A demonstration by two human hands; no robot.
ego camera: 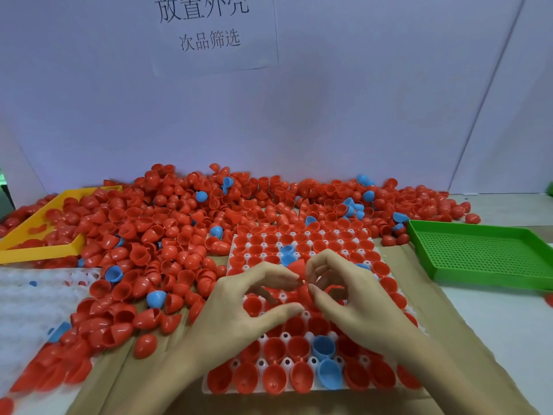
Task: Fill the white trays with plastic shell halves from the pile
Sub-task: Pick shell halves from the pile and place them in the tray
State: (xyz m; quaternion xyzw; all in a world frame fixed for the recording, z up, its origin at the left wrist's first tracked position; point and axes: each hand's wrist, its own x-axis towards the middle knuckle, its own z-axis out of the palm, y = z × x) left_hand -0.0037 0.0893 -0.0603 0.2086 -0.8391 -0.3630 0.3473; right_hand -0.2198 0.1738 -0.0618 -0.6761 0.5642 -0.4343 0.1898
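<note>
Head view, read from left to right. At far left a yellow tray (42, 250) lay part-buried under the pile (179, 229) of red and blue plastic shell halves; below it a second white tray (27, 301), most of its visible cups unfilled, waited with shells spilling over its right edge. At centre the working white tray (371, 250) sat on brown cardboard (466, 339) on the table (508, 319), nearly all of its visible cups already seated with shells, open side up (a few blue among the red).

Both hands met above the middle of this tray. The left hand (239, 307) had thumb and forefinger curved toward a pinch at the meeting point; whether they actually gripped a shell could not be told. The right hand (353, 295) pinched a red shell half (296, 269) by its rim, and further red pieces showed under its curled fingers.

Judged step: seating a shell in the middle of a tray close to full. The next move would call for turning the held shell open side up, finding a vacant cup beneath the hands (those cups were hidden), and pressing it down between the white posts without tipping its neighbours.

At right a green perforated tray (484, 253) lay just beside the cardboard, holding nothing visible. Obstacles: the pile crowded the working tray's far and left edges, and the hands themselves screened the remaining cups. A paper sign (209, 31) hung on the back wall.
</note>
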